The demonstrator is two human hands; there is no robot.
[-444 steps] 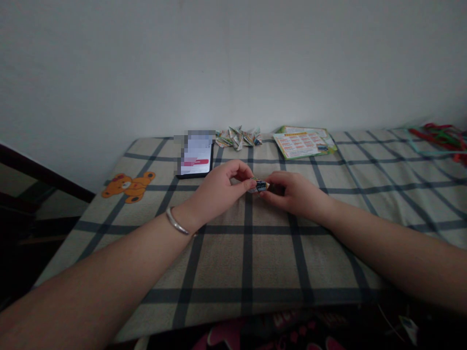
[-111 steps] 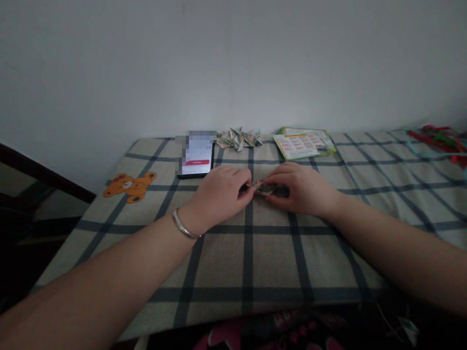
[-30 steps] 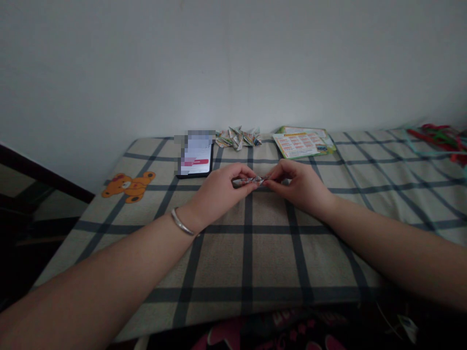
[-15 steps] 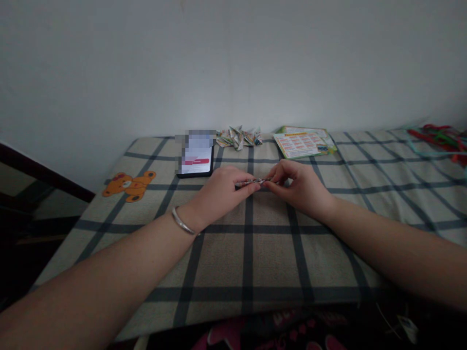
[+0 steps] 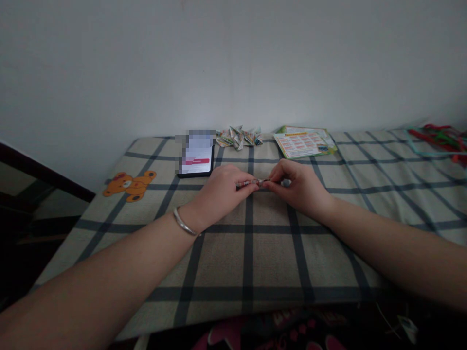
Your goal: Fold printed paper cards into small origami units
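A small folded piece of printed paper (image 5: pixel 254 183) is pinched flat between both hands just above the checked cloth (image 5: pixel 248 253). My left hand (image 5: pixel 222 194), with a silver bangle on its wrist, grips the paper's left end with closed fingers. My right hand (image 5: pixel 297 187) pinches the right end. Most of the paper is hidden by the fingertips.
A phone (image 5: pixel 196 155) with a lit screen lies behind my left hand. Several folded paper shapes (image 5: pixel 239 137) sit at the wall, a printed sheet (image 5: pixel 302 142) to their right. Red and green strips (image 5: pixel 440 136) lie far right. A bear print (image 5: pixel 128 184) marks the cloth's left edge.
Over the last second the paper has been pressed thinner and held lower between the fingertips. Both hands have stayed in nearly the same place.
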